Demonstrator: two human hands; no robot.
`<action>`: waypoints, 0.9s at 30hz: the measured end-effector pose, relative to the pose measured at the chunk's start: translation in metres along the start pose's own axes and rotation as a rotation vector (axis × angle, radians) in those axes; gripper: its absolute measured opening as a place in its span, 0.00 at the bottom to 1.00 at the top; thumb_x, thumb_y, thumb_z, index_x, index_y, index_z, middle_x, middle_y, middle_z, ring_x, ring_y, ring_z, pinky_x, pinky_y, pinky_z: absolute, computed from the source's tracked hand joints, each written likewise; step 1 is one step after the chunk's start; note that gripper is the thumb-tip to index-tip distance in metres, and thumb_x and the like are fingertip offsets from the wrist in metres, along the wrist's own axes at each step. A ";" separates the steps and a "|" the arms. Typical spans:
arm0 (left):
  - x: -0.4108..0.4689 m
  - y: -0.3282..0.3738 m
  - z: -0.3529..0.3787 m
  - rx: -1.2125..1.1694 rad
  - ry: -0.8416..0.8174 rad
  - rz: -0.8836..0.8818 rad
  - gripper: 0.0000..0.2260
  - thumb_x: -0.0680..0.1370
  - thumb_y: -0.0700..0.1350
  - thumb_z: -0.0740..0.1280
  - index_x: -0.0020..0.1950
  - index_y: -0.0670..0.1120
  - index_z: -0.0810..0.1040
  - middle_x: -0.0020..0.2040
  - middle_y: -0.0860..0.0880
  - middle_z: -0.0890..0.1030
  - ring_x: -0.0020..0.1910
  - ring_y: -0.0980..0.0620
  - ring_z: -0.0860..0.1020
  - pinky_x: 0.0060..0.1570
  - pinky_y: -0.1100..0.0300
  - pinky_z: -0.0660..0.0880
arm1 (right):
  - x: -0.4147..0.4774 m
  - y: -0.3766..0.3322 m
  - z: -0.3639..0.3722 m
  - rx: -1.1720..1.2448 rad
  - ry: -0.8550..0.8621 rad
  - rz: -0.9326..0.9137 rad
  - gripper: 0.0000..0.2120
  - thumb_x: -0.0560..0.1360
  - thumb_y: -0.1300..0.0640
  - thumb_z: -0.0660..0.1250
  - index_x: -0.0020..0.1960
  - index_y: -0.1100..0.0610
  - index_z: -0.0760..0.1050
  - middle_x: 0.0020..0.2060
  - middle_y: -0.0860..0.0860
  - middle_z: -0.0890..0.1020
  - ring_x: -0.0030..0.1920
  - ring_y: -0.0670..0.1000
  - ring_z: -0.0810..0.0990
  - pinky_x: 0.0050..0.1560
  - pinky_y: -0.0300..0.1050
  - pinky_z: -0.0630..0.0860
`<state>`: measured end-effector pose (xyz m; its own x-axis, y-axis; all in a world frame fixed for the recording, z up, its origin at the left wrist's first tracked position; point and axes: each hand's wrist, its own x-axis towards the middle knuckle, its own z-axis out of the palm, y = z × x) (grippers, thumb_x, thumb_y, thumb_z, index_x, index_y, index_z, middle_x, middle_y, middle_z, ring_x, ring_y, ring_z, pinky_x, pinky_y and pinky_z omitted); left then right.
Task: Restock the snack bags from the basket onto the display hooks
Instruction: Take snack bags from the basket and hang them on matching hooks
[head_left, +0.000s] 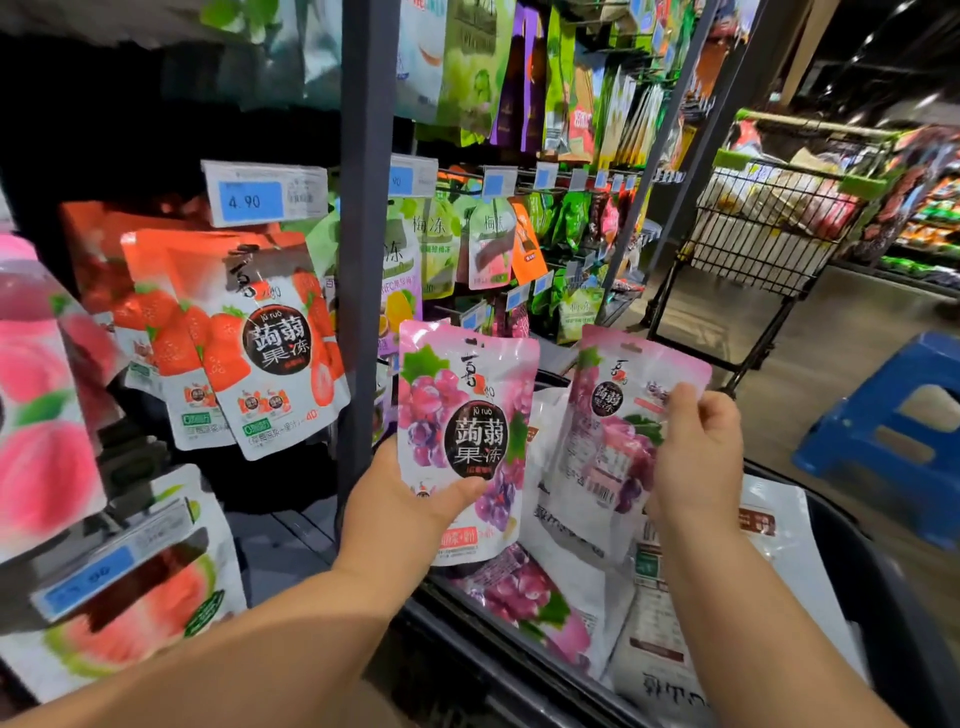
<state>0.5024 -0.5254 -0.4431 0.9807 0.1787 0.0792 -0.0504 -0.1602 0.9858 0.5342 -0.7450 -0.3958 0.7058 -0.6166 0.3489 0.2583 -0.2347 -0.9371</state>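
My left hand (400, 506) grips a pink grape jelly bag (467, 415) upright, front side facing me, just right of the dark shelf post. A second grape bag (618, 415) is held in my right hand (696, 457), its back label toward me and slightly tilted. Both bags hang above the black basket (872, 597), which holds more grape bags (524, 592) and white bags (660, 649). Red strawberry jelly bags (260, 338) hang on hooks to the left under a 4.90 price tag (252, 200).
Peach bags (36, 395) and watermelon bags (130, 623) hang at the far left. A dark vertical post (363, 208) splits the display. Green and purple snack bags fill hooks behind. A wire shopping cart (769, 223) and a blue plastic stool (893, 426) stand in the aisle to the right.
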 end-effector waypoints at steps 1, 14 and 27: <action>0.000 0.000 0.000 0.008 -0.003 -0.004 0.23 0.68 0.46 0.80 0.60 0.52 0.76 0.50 0.58 0.82 0.51 0.57 0.80 0.48 0.65 0.74 | -0.004 0.000 0.002 -0.005 -0.023 0.006 0.13 0.80 0.45 0.60 0.39 0.47 0.67 0.35 0.51 0.69 0.35 0.51 0.68 0.39 0.50 0.68; -0.002 0.004 0.003 0.038 -0.034 -0.012 0.22 0.70 0.46 0.78 0.60 0.53 0.75 0.51 0.59 0.81 0.50 0.62 0.79 0.43 0.71 0.71 | -0.038 0.016 0.021 0.126 -0.625 0.194 0.21 0.80 0.41 0.56 0.36 0.50 0.77 0.55 0.47 0.84 0.60 0.48 0.80 0.63 0.51 0.73; -0.002 0.005 0.006 -0.018 -0.016 -0.037 0.24 0.69 0.45 0.79 0.62 0.52 0.76 0.52 0.56 0.84 0.51 0.55 0.82 0.57 0.52 0.78 | -0.019 0.031 0.030 -0.119 -0.833 0.421 0.30 0.77 0.50 0.68 0.75 0.52 0.61 0.68 0.52 0.72 0.60 0.49 0.75 0.51 0.40 0.72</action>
<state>0.5015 -0.5322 -0.4395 0.9849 0.1682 0.0399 -0.0167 -0.1366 0.9905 0.5488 -0.7175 -0.4319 0.9823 0.0572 -0.1785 -0.1622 -0.2181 -0.9624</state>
